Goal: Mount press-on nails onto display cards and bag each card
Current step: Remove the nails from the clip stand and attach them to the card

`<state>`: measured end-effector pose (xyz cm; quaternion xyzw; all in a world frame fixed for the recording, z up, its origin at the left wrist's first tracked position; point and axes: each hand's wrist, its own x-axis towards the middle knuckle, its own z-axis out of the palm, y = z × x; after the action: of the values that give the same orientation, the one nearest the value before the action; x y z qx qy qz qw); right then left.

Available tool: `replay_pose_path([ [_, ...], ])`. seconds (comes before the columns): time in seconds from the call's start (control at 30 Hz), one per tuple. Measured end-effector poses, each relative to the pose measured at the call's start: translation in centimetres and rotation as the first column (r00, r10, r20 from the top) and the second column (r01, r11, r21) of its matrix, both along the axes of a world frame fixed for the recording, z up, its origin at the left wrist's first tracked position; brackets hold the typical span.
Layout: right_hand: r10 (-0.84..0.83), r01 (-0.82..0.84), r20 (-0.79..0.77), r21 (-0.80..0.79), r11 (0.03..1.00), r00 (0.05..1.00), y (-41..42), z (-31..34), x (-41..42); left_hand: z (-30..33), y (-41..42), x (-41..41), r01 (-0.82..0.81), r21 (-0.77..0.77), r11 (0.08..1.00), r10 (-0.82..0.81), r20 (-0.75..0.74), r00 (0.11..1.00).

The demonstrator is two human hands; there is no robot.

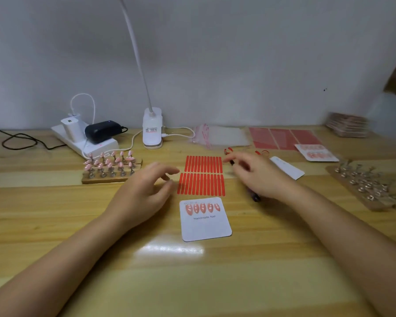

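Observation:
A white display card [206, 227] printed "Handmade Nail" lies at the table's middle with a row of pink nails along its top. Just behind it is a sheet of red adhesive strips [201, 176]. My left hand [144, 191] hovers left of the sheet, fingers loosely spread, holding nothing. My right hand [258, 177] is right of the sheet and blurred; it grips a dark tool, perhaps tweezers [255, 196], whose ends stick out on both sides. A wooden stand [111, 168] with pink nails on holders sits at the left.
A power strip [85, 140] with chargers and a clip lamp [152, 129] stand at the back. Clear bags [220, 136] and red sheets [284, 138] lie back right, beside a finished card [316, 153] and a white card [287, 168]. A stand of bare holders [370, 186] sits far right.

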<state>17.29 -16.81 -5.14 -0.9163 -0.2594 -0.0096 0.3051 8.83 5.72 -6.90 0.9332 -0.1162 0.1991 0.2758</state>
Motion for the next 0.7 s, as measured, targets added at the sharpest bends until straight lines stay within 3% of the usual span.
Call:
replay_pose_path([
  [0.03, -0.021, 0.053, -0.118, 0.269, 0.962, 0.993, 0.0, 0.4, 0.2, -0.2, 0.5, 0.3, -0.02, 0.026, 0.999, 0.021, -0.025, 0.999],
  [0.07, 0.028, 0.155, -0.302, 0.565, 0.81, 0.953, 0.0, 0.8, 0.4, -0.4, 0.8, 0.6, -0.033, 0.051, 0.998, 0.036, -0.052, 0.998],
  [0.1, 0.222, 0.282, -0.456, 0.794, 0.539, 0.862, 0.3, 1.3, 0.3, -0.6, 1.0, 0.8, -0.041, 0.076, 0.996, 0.047, -0.081, 0.996],
  [0.13, 0.435, 0.395, -0.474, 0.88, 0.264, 0.765, 0.5, 1.6, 0.2, -0.7, 1.1, 0.9, -0.045, 0.102, 0.994, 0.055, -0.105, 0.993],
  [0.17, 0.567, 0.464, -0.425, 0.882, 0.085, 0.706, 0.8, 2.0, 0.1, -0.8, 1.2, 1.0, -0.044, 0.128, 0.991, 0.06, -0.121, 0.991],
  [0.2, 0.62, 0.477, -0.386, 0.879, 0.022, 0.683, 1.1, 2.1, 0.1, -0.8, 1.2, 1.0, -0.042, 0.146, 0.988, 0.061, -0.124, 0.99],
  [0.27, 0.581, 0.442, -0.412, 0.891, 0.099, 0.702, 2.2, 2.0, 0.0, -0.9, 1.1, 1.0, -0.038, 0.16, 0.986, 0.056, -0.105, 0.993],
  [0.37, 0.266, 0.356, -0.494, 0.829, 0.432, 0.828, 3.7, 0.9, 0.3, -1.0, 1.1, 1.0, -0.031, 0.145, 0.989, 0.043, -0.083, 0.996],
  [0.43, 0.189, 0.279, -0.456, 0.77, 0.573, 0.87, 4.5, 0.2, 0.7, -1.1, 1.1, 1.1, -0.02, 0.135, 0.991, 0.031, -0.076, 0.997],
  [0.53, 0.26, 0.184, -0.455, 0.724, 0.664, 0.852, 5.4, -0.3, 1.5, -1.2, 1.1, 1.3, -0.006, 0.128, 0.992, 0.015, -0.067, 0.998],
  [0.7, 0.13, 0.132, -0.346, 0.64, 0.757, 0.929, 6.3, -0.8, 2.0, -1.4, 1.3, 1.6, -0.005, 0.125, 0.992, 0.013, -0.068, 0.998],
])
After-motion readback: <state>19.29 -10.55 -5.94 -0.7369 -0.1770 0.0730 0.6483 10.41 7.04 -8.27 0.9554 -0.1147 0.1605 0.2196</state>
